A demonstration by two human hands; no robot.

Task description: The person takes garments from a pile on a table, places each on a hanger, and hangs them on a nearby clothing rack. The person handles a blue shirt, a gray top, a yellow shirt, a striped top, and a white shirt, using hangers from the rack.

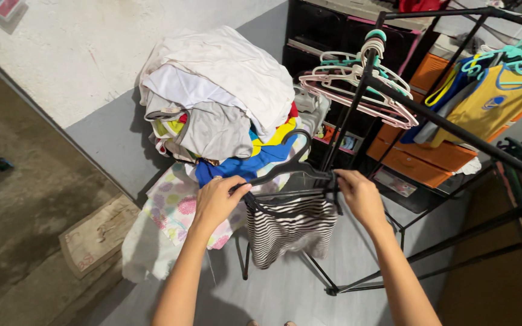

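A black plastic hanger (294,168) carries a black-and-white striped top (290,229) that hangs down in the middle of the view. My left hand (217,200) grips the hanger's left end together with the top's strap. My right hand (359,197) grips the right end. Both hands hold the hanger level in front of a tall pile of mixed clothes (219,102), with white, grey, yellow and blue pieces in it.
A black clothes rack (448,130) runs across the right, with pink and teal empty hangers (357,84) and a yellow jersey (496,99) on it. Orange and black drawers (421,154) stand behind. A floral cloth (173,208) drapes under the pile. A worn mat (95,235) lies at left.
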